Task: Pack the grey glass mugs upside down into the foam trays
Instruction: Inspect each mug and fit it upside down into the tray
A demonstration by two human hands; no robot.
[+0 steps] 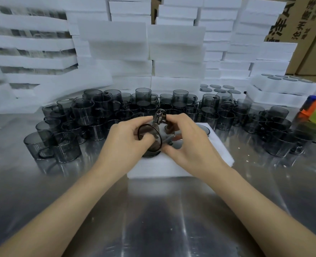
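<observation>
My left hand (127,140) curled round mug (151,143), tilted | my right hand (188,143) pinching its handle side | above tray (172,167) | spare mugs (97,115) crowd behind

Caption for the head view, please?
Left hand and right hand hold a grey glass mug over a foam tray on the steel table, loose mugs behind.

Tilted grey glass mug (154,144) over white foam tray (172,168)

Mugs (90,115): smoky grey glass, glossy, see-through. Foam tray (172,164): white, matt, finely rough at its edges. Table (153,210): brushed metal, shiny, mirroring; cartons (305,25): matt brown cardboard.
</observation>
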